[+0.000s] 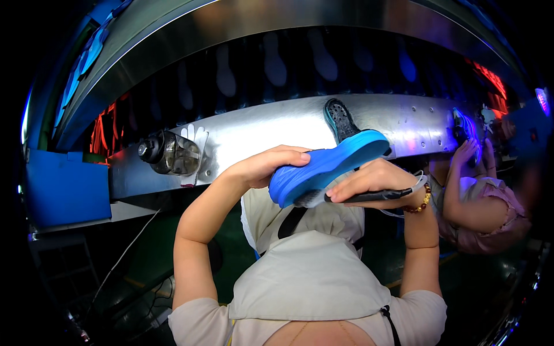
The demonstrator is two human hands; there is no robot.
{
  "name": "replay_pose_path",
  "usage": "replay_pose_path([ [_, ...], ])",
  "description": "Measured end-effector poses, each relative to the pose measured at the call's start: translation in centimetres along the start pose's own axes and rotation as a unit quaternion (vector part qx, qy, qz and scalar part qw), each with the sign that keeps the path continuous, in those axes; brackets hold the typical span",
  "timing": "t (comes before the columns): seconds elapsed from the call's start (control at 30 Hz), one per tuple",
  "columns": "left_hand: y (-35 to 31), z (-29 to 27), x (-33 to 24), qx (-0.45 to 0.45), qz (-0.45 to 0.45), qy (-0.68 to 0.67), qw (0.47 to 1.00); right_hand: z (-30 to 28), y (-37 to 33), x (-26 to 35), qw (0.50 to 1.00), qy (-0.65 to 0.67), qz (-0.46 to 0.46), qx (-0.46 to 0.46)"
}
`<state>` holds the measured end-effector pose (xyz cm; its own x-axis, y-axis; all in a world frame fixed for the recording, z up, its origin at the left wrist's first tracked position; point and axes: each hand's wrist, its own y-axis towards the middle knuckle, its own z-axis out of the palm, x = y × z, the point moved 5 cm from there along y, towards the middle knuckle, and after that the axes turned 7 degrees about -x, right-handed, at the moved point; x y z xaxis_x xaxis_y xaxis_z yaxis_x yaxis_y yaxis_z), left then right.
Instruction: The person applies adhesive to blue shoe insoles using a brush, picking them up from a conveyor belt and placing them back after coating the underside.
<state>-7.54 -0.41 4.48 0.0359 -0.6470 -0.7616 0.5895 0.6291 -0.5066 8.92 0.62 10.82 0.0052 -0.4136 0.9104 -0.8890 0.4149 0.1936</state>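
Note:
A shoe with a thick blue sole (334, 163), shading to teal at one end, is held up tilted over the front edge of the bench. My left hand (266, 165) grips its left end, thumb along the blue side. In my right hand (375, 180) is a slim tool with a black handle (384, 196), a pale cord at its back end. The tool's tip is hidden by my fingers and the shoe. Behind the shoe, a dark shoe with a teal edge (339, 118) lies on the metal bench (259, 127), partly covered.
A dark translucent bottle with a black cap (176, 154) stands at the bench's left, beside a white glove (199, 141). Beyond the bench runs a dark row of sole shapes (275, 60) under a curved metal hood (323, 14). A co-worker (482, 210) handles a lit shoe at the right.

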Motion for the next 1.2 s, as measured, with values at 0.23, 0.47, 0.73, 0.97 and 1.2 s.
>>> replay_pose_path([
  [0.23,-0.6,-1.7,-0.1,-0.041,0.033,-0.067,0.996,-1.6,-0.3,-0.5,0.995,-0.029,-0.033,-0.085],
  [0.47,-2.2,-3.2,-0.4,-0.112,0.045,-0.103,0.987,-2.6,-0.7,-0.7,0.989,0.001,-0.031,-0.142],
  [0.73,-2.8,-5.0,-0.3,0.148,0.125,-0.392,0.899,-1.9,-1.2,0.5,0.988,-0.009,-0.046,-0.146],
  [0.97,5.2,-3.3,3.7,-0.037,0.205,-0.430,0.878,-0.5,0.2,-5.5,0.940,0.049,0.132,-0.311],
  [1.2,4.7,-3.8,2.9,-0.116,0.244,-0.420,0.867,2.8,1.1,-2.1,0.947,-0.155,-0.049,-0.276],
])
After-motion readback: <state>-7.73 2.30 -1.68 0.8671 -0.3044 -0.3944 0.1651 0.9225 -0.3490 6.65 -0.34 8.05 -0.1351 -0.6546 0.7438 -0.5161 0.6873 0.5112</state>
